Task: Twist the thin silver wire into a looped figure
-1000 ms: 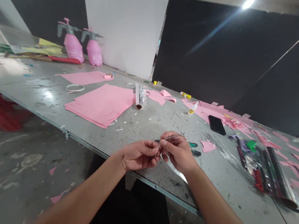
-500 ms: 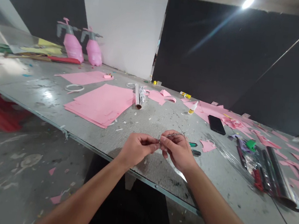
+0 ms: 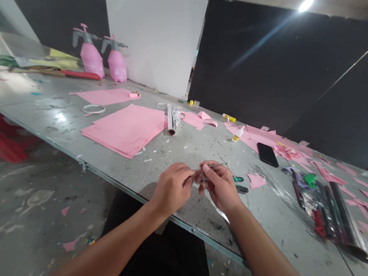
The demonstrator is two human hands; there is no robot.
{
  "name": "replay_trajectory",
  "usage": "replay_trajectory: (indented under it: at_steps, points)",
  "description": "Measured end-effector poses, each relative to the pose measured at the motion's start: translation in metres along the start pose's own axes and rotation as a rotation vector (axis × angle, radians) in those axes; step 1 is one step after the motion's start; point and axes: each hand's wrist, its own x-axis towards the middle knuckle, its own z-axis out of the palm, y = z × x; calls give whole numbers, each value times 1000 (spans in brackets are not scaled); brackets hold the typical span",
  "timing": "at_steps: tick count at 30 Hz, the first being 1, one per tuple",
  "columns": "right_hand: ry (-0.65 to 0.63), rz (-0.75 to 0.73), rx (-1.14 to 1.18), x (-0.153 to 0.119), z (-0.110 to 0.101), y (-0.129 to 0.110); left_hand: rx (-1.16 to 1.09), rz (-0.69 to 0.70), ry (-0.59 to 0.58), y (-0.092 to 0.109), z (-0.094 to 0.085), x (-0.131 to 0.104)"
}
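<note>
My left hand [image 3: 174, 187] and my right hand [image 3: 220, 185] meet above the near edge of the grey table [image 3: 202, 153]. Both pinch a thin silvery twisted strip [image 3: 214, 165] that sticks out past my right fingers. My left hand is turned knuckles up, its fingertips closed on the strip's near end. Scissors with green and black handles [image 3: 240, 184] lie on the table just behind my right hand, partly hidden by it.
A stack of pink sheets [image 3: 127, 128], a foil roll [image 3: 171, 119], a glue bottle [image 3: 238, 133], a black phone [image 3: 267, 154] and pink scraps lie on the table. Dark foil rolls [image 3: 341, 213] sit at right. Two pink spray bottles [image 3: 104, 60] stand far left.
My left hand has rolled over from palm-up to knuckles-up while pinching the strip. Both hands have drifted slightly to the right; the strip stays between them.
</note>
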Motion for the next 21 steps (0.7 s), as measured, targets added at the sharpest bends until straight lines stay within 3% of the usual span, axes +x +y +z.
replay_trajectory:
  at_steps: [3,6,9,15,21]
  points:
    - [0,-20,-6,0,-1,-1,-145,-150,-131,3,-5,6]
    - [-10,-19,-13,-1,-2,-1,-485,-370,-284,4,-11,12]
    - [-33,-7,-8,-1,-3,0,-736,-547,-345,2,-14,14]
    - [-77,-4,-11,-2,-6,1,-869,-764,-467,1,-10,10]
    - [-165,0,-12,-2,-6,2,-1036,-903,-507,-2,-11,9]
